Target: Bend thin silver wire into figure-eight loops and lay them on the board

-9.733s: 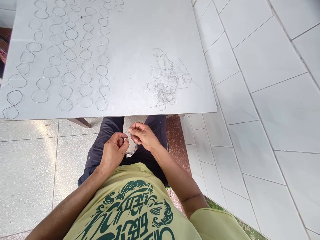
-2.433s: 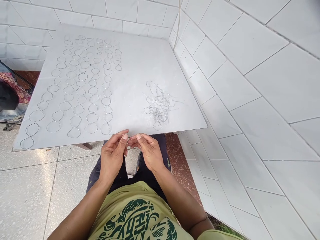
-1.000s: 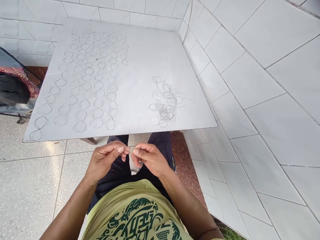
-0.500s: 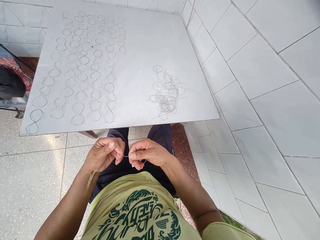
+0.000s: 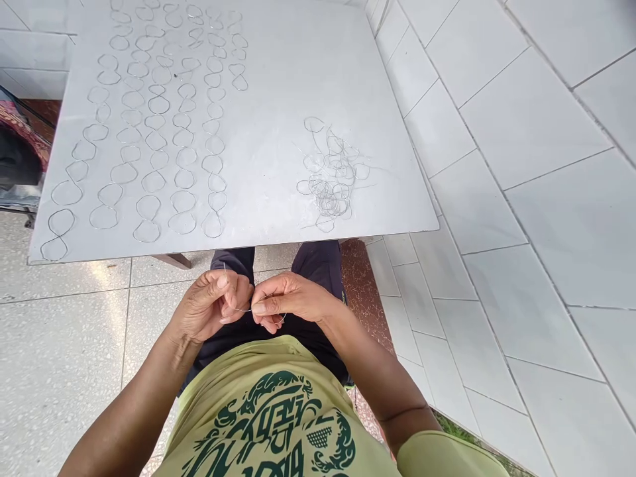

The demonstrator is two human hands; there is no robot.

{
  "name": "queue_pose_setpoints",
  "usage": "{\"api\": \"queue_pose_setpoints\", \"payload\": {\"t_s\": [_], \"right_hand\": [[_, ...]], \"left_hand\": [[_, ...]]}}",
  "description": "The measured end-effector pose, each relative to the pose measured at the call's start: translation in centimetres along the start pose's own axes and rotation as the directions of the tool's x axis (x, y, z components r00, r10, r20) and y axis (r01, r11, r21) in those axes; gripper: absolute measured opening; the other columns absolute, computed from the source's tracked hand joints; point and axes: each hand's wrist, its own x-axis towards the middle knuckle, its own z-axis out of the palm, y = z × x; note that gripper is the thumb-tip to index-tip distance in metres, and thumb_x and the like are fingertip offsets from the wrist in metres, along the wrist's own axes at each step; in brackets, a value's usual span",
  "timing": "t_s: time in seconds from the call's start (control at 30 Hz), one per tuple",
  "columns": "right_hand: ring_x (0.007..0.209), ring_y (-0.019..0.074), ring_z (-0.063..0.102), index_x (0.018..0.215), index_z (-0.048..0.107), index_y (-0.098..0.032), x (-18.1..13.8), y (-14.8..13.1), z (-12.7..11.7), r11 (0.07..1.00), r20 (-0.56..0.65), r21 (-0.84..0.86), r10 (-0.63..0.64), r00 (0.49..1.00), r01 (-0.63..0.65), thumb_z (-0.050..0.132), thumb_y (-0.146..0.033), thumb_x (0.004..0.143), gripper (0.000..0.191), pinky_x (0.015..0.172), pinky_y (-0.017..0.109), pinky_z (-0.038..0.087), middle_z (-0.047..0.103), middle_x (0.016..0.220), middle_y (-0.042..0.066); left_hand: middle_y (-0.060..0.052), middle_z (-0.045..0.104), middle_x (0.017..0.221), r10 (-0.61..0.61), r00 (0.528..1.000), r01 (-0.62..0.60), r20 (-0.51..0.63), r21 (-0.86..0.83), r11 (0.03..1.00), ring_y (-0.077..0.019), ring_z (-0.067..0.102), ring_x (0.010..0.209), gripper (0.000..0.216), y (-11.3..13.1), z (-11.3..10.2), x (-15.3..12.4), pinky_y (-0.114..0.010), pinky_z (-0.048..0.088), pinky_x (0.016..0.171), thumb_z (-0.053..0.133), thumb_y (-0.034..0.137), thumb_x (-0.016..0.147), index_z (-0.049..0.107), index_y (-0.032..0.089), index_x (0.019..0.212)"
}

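Observation:
A thin, curved piece of wire (image 5: 242,309) runs between my two hands, in front of the table's near edge. My left hand (image 5: 213,298) pinches it between thumb and fingers, and one wire end sticks up above the thumb. Close beside it, my right hand (image 5: 288,301) grips the same wire with thumb and forefinger; a bent part of the wire shows below its fingers. On the white table (image 5: 268,199) lie rows of figure-eight wire loops (image 5: 213,205) at the left. A tangled heap of wire pieces (image 5: 332,192) lies at the right.
White wall tiles (image 5: 517,265) run close along the table's right side. At the far left stands something with dark and red cloth (image 5: 20,146). A brown table leg (image 5: 171,260) shows beneath the near edge, above a speckled floor (image 5: 64,344).
The view has shifted slightly, so the table sits a little higher and farther left. My hands have drawn slightly closer together, and a wire end now shows above my left thumb.

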Motion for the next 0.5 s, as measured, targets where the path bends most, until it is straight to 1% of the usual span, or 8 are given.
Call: {"api": "queue_pose_setpoints", "payload": {"t_s": [0.1,0.23,0.37,0.5], "right_hand": [[0.055,0.0094,0.054,0.083,0.069,-0.012,-0.1,0.0,-0.2,0.999,0.007,-0.029,0.026,1.0,-0.026,0.073,-0.044,0.095,0.034,0.059,0.024,0.045,0.067,0.062,0.0],[0.057,0.0094,0.054,0.084,0.069,-0.013,-0.2,-0.1,-0.4,0.996,0.024,-0.074,0.051,0.998,-0.049,0.072,-0.048,0.095,0.037,0.06,0.024,0.045,0.067,0.063,0.0],[0.058,0.0099,0.053,0.085,0.069,-0.013,-0.1,0.0,-0.4,0.994,0.061,-0.109,0.039,0.997,-0.032,0.07,-0.048,0.096,0.036,0.061,0.025,0.045,0.067,0.064,0.0],[0.058,0.01,0.053,0.087,0.069,-0.014,0.0,0.3,-0.5,0.992,0.061,-0.126,0.034,0.998,-0.026,0.07,-0.046,0.096,0.034,0.062,0.026,0.045,0.067,0.066,0.0]], "left_hand": [[0.001,0.047,0.051,-0.056,0.998,0.056,-0.01,-0.003,0.998,-0.009,0.039,0.044,0.044,0.0,-0.1,0.1,-0.02,0.029,0.039,0.07,0.048,0.096,0.073,0.017,0.064],[0.0,0.048,0.049,-0.094,0.995,0.095,-0.036,0.022,0.995,-0.008,0.039,0.042,0.05,0.2,0.2,0.0,-0.02,0.028,0.039,0.071,0.049,0.096,0.071,0.016,0.059],[0.0,0.044,0.047,-0.167,0.983,0.173,-0.07,0.081,0.982,-0.0075,0.039,0.042,0.054,0.8,0.8,0.1,-0.021,0.028,0.041,0.074,0.048,0.092,0.068,0.016,0.05],[0.001,0.041,0.042,-0.235,0.965,0.251,-0.117,0.14,0.958,-0.0069,0.035,0.042,0.054,1.3,1.1,0.3,-0.022,0.024,0.043,0.079,0.043,0.088,0.065,0.016,0.044]]}}
